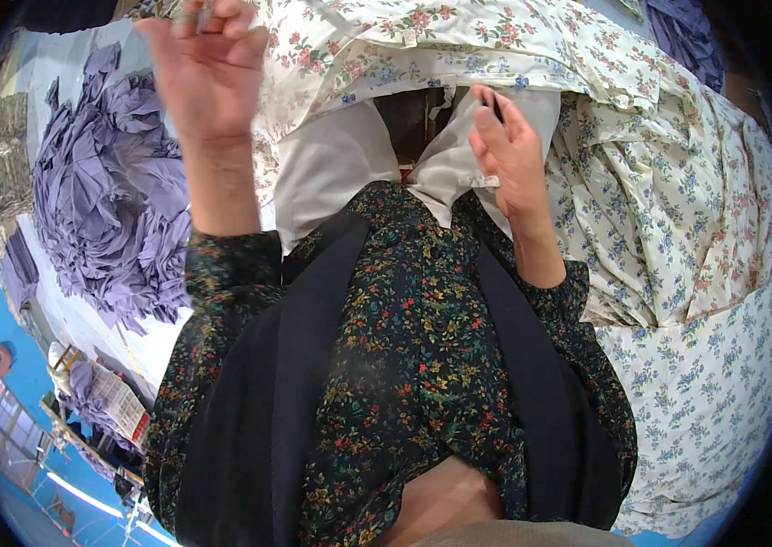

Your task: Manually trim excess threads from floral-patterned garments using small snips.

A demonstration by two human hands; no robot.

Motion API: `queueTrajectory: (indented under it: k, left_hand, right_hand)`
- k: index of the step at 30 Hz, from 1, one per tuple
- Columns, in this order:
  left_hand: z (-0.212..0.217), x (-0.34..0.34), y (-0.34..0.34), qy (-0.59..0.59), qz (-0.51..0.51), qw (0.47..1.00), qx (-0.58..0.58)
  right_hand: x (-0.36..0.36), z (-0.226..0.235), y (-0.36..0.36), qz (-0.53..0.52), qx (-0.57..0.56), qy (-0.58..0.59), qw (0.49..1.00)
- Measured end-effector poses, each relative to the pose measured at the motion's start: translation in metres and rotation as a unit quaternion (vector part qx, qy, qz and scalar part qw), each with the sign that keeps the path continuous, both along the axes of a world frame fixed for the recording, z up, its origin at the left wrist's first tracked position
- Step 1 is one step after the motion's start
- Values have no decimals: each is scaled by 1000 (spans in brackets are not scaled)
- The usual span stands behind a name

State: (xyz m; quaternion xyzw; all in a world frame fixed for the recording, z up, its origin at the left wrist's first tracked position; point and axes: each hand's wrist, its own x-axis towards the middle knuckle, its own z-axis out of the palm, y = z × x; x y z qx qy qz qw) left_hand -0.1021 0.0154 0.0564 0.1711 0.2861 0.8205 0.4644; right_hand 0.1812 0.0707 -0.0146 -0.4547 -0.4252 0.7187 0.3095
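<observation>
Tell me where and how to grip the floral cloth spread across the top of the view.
Pinch the floral cloth by the middle of its near edge, probably coming from the near side: that edge runs crosswise, with a dark gap showing below it.

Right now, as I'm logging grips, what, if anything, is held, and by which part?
The right hand seems to pinch a small dark thing; which part cannot be told. The left hand is too blurred to tell.

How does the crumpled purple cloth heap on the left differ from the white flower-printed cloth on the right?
The crumpled purple cloth heap looks plain; the white flower-printed cloth shows small blue blossoms. The purple heap lies tightly bunched; the printed cloth spreads in longer folds. Both are fabric.
</observation>
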Motion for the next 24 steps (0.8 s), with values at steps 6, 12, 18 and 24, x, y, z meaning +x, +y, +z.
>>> queueTrajectory:
  k: [6, 12, 18, 24]
  left_hand:
    - [-51, 73, -18, 364, -365, 776, -362]
    - [-98, 115, 4, 60, -280, 897, -336]
    - [-85, 105, 21, 17, -159, 944, -289]
    - [-82, 113, 7, 47, -219, 927, -302]
  right_hand:
    - [-22, -12, 12, 38, -127, 23, 991]
    - [-4, 7, 2, 106, -154, -4, 982]
    - [32, 26, 1, 159, -103, -66, 980]
    - [17, 25, 0, 127, 121, -137, 975]
